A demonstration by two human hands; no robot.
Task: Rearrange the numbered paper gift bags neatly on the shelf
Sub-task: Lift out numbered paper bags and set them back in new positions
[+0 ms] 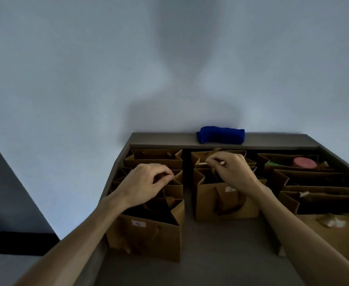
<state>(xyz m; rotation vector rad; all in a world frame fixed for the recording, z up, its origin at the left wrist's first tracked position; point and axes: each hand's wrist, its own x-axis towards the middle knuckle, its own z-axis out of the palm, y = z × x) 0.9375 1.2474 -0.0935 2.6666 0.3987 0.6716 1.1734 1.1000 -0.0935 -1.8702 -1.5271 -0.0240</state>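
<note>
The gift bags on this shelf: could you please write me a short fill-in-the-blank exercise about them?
1. The front bag of the left column bears the number ____.
2. The rolled cloth on the ledge behind the bags is ____ in colour.
3. The brown paper bags stand in ____ columns.
4. The round pink object lies in a bag of the ____ column.

Missing words: 4; blue; three; right

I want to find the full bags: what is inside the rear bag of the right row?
Inside the rear right bag lie a pink round thing and something green beside it. Whatever is under them is hidden by the bag's walls.
</note>
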